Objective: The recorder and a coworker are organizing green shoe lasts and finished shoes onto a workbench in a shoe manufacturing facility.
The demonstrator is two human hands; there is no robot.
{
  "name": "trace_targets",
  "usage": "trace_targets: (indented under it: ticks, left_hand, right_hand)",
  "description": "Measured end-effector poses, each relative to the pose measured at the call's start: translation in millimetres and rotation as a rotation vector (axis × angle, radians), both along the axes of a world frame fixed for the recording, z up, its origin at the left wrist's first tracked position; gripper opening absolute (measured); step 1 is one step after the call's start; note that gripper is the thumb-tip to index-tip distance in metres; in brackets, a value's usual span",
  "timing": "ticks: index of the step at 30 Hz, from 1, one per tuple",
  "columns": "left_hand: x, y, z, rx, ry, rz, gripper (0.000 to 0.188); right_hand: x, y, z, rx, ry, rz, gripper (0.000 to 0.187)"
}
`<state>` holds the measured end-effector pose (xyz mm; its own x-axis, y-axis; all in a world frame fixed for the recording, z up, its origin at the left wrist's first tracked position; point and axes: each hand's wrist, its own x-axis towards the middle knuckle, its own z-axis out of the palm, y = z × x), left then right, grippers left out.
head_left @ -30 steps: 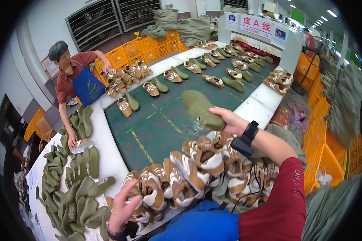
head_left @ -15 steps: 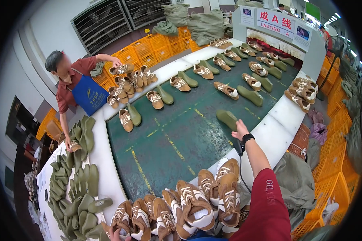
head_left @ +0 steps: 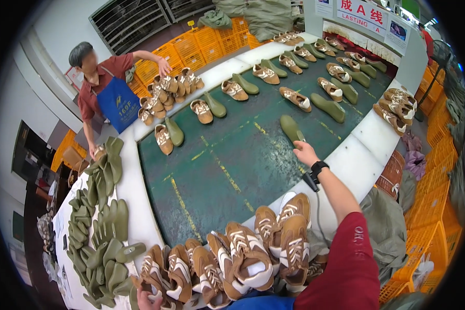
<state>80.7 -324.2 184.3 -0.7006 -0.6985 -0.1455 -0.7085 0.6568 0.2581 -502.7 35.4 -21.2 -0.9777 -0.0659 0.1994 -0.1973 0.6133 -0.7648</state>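
Observation:
My right hand (head_left: 306,154), with a black band on its wrist, closes on the near end of a green shoe last (head_left: 290,128) at the green conveyor surface (head_left: 217,191). My left hand (head_left: 149,301), partly cut off by the lower edge, has its fingers curled at the opening of a brown sneaker (head_left: 154,268) with white laces. Beside that sneaker, more brown and white sneakers (head_left: 249,258) are crowded along the near edge. Farther up the green surface stand pairs of one sneaker (head_left: 295,99) and one green last (head_left: 328,107).
A heap of green lasts (head_left: 106,248) covers the left white ledge. Across at the left, a co-worker in a blue apron (head_left: 120,106) reaches toward stacked sneakers (head_left: 163,93). More sneakers (head_left: 395,111) sit on the right ledge. Orange crates (head_left: 429,248) and a hanging cable (head_left: 315,206) are at right.
The last in my right hand has swung so its far end points more away from me. The co-worker's hand has come off a sneaker on the stack. My left hand stays at its sneaker.

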Motion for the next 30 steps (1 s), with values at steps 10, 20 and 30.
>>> trace_targets:
  ticks: [10, 20, 30]
  left_hand:
    - [-26.7, -17.5, 25.0, 0.082, 0.414, 0.068, 0.025]
    - [-150.7, -37.8, 23.6, 0.197, 0.471, -0.311, 0.033]
    - [-265.4, -69.5, -32.8, 0.185, 0.245, -0.550, 0.036]
  right_hand:
    - [210.4, 31.4, 199.1, 0.048, -0.535, 1.202, 0.030]
    - [343.5, 33.8, 153.4, 0.671, 0.137, 0.646, 0.051]
    - [263.2, 38.5, 184.4, 0.159, 0.030, 0.431, 0.055]
